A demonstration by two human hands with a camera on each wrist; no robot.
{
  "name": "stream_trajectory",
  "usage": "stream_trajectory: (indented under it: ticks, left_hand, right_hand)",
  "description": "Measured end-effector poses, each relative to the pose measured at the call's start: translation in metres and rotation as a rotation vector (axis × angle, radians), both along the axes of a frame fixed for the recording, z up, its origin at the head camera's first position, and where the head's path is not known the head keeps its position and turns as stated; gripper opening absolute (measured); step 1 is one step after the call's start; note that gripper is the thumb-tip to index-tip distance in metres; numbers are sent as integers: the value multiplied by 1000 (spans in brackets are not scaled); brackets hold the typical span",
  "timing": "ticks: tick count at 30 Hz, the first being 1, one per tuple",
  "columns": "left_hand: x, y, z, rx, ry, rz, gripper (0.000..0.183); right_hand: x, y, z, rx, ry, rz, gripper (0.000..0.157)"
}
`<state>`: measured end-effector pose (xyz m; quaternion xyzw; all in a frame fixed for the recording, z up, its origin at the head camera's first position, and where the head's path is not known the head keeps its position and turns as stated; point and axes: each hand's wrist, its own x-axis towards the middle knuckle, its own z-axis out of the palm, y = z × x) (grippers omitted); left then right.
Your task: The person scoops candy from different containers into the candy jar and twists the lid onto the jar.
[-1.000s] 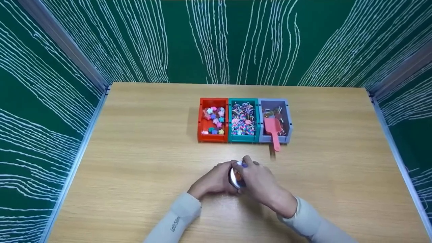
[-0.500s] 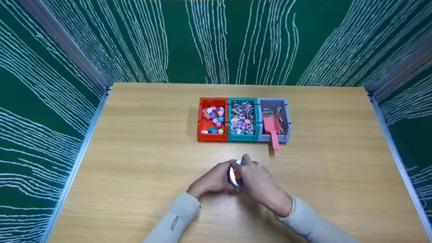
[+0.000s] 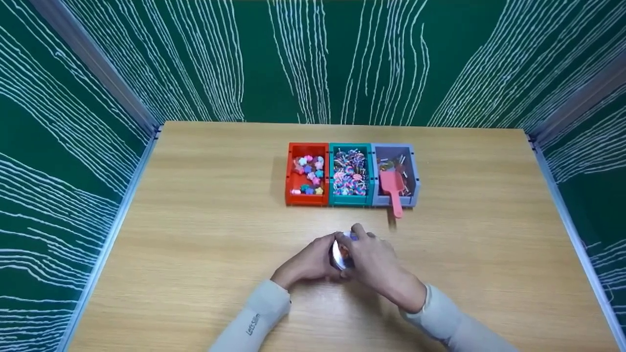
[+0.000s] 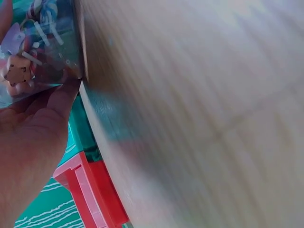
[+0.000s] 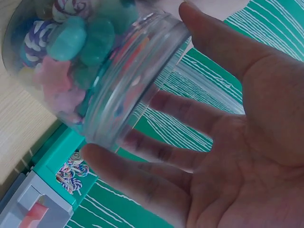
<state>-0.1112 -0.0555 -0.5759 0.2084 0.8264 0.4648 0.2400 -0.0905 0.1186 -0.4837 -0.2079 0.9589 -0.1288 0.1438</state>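
Both hands hold a clear jar (image 3: 339, 260) above the front middle of the table. Candy-like charms, among them a pink star (image 5: 56, 76) and a purple-white swirl, show through its wall. My left hand (image 3: 313, 259) grips the jar's body, with fingers under it in the left wrist view, where a bear-shaped charm (image 4: 19, 71) is visible. Around the jar's ridged clear end (image 5: 128, 80) curl the fingertips and thumb of my right hand (image 3: 379, 264). Whether that end is a screw lid or the bare threaded neck, I cannot tell.
Behind the hands, three joined bins stand in a row: red (image 3: 307, 199) with flower-shaped charms, teal (image 3: 350, 200) with lollipop charms, grey-purple (image 3: 414, 171) with small clear-looking pieces. A pink scoop (image 3: 392, 188) leans over the last one's front. Green line-patterned walls (image 3: 274, 63) surround the table (image 3: 205, 195).
Both hands stay on the jar in nearly the same place. Only a slight shift of the whole head view is visible.
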Motion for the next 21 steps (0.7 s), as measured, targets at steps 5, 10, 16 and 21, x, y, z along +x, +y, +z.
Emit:
stream_trajectory:
  ticks: [5,10,16,21]
  left_hand:
    - [1,1,0,14,-1,-18,89]
    - [2,1,1,33,-11,-33,93]
    - [3,-4,5,-1,-14,-43,98]
    - [4,-23,10,-1,-30,14,94]
  right_hand:
    - [2,4,-1,14,-25,-7,77]
    - [3,6,-4,10,-62,-5,83]
    - [2,13,0,-45,-157,-56,95]
    - [3,34,0,-134,-134,-140,95]
